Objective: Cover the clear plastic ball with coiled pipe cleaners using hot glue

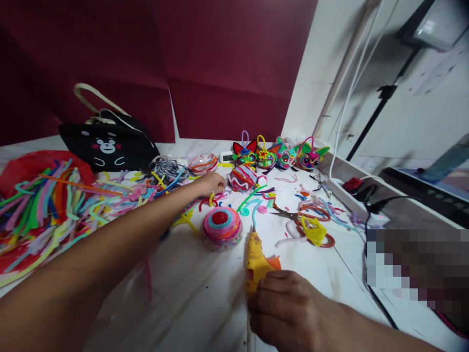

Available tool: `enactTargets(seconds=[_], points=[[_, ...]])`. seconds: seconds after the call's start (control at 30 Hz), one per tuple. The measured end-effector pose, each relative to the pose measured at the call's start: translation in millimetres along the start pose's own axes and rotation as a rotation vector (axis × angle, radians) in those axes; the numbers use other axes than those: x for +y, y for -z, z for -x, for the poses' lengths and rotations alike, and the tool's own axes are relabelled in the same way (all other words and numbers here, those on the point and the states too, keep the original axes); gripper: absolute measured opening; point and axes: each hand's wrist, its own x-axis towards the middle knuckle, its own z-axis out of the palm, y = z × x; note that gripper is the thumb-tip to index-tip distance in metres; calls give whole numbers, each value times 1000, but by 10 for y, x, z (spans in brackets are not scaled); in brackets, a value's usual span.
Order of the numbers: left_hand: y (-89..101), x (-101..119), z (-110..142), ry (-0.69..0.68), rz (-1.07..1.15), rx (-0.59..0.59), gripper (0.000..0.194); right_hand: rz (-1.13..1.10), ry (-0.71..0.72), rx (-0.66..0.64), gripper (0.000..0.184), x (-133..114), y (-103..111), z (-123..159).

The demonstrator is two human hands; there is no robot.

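My right hand (284, 310) is wrapped round a yellow hot glue gun (254, 252), its nozzle pointing away from me over the table. My left hand (211, 185) reaches far across, fingers curled downward among short bent pipe cleaners (212, 199); whatever is between the fingertips is hidden. Between my hands sits a round ball (222, 222) wound with pink, orange and blue pipe cleaner and topped with a red dot. Just right of my left hand is another wrapped ball (242, 178) with a white zigzag.
Scissors (289, 214) with orange handles lie at right beside a yellow pipe cleaner piece (314, 231). Several finished eared ornaments (287, 159) line the back. Loose pipe cleaners (58, 195) heap at left before a black bag (110, 144). A power strip (351, 198) edges the right side.
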Motion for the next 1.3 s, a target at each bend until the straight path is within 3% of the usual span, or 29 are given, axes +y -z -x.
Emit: enactTargets(seconds=[0.1, 0.2, 0.47, 0.67, 0.87, 1.03, 1.3], points=[[-69, -29, -127, 34, 50, -81, 25, 1, 9, 5, 46, 14, 16, -8], [-56, -76, -133, 66, 138, -82, 25, -24, 1, 6, 51, 12, 43, -20], [191, -95, 149, 216, 637, 209, 9, -24, -4, 7, 49, 6, 30, -17], [391, -50, 375, 247, 1027, 328, 10, -12, -2, -39, 39, 0, 7, 5], [530, -15, 478, 236, 1294, 461, 13, -11, 6, -21, 35, 1, 13, -9], [615, 55, 564, 168, 1463, 502, 18, -29, 15, -15, 38, 10, 34, -11], [555, 105, 722, 104, 1558, 522, 15, -24, 5, -3, 36, -6, 36, 4]])
